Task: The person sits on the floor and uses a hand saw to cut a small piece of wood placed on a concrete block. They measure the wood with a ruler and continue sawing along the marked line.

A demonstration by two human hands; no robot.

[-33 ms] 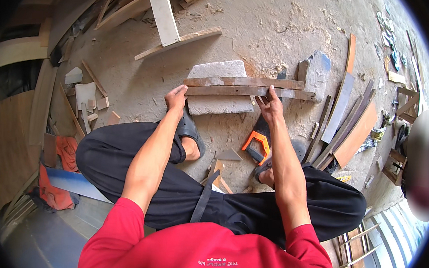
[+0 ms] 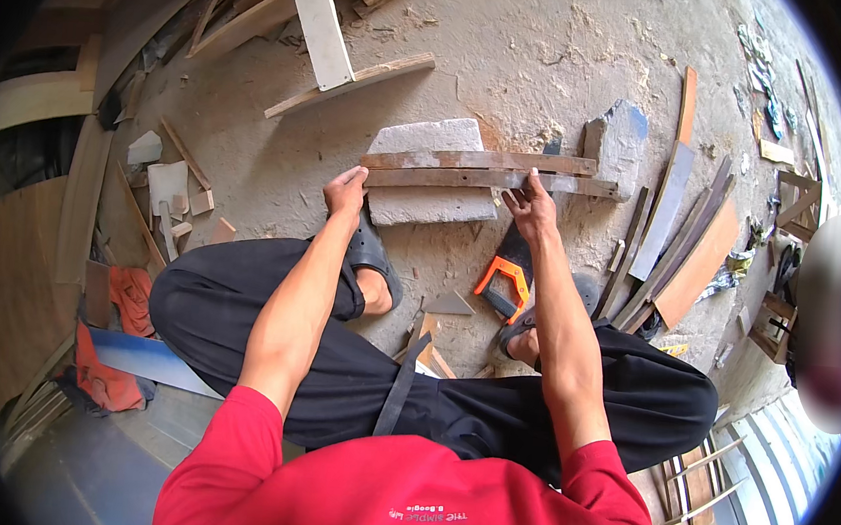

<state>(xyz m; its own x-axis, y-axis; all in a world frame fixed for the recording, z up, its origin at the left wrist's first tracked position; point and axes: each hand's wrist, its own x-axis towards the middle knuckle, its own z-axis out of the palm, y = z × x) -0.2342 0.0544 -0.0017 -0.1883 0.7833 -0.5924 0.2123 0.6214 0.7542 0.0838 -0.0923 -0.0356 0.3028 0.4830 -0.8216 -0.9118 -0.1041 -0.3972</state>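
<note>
I see the nearer narrow brown wooden strip (image 2: 436, 178) spanning the pale rectangular stone block (image 2: 431, 207); just left of the block my left hand (image 2: 345, 193) grips the strip's end, just right my right hand (image 2: 531, 209) pinches it, fingers partly spread.

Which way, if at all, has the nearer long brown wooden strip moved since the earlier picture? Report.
No, the nearer brown wooden strip shows no visible shift either way against the whitish rectangular block.
</note>
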